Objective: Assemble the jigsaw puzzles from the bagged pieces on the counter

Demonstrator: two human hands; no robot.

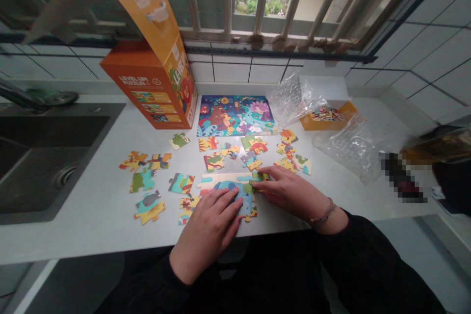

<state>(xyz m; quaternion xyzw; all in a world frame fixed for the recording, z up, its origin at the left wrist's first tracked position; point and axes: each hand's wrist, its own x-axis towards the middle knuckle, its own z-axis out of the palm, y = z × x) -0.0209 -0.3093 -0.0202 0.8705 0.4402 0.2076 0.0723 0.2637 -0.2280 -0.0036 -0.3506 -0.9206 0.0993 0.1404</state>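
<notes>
A partly joined jigsaw puzzle (224, 182) with a blue animal lies near the counter's front edge. My left hand (211, 218) rests on its lower left part, fingers stretched out, hiding some of it. At its upper right corner, my right hand (281, 186) has its thumb and fingers closed on a green puzzle piece (260, 176), which touches the joined part. Loose puzzle pieces lie about: a teal and red one (181, 183) to the left, a grey and yellow one (150, 207) farther left, and several more behind the joined part.
Behind the pieces lies a finished dark blue puzzle (237, 115). An orange puzzle box (154, 88) stands open beside the sink (91, 157). To the right are crumpled clear plastic bags (349, 144) and an open orange tray (307, 122) holding pieces. A barred window (257, 5) is behind.
</notes>
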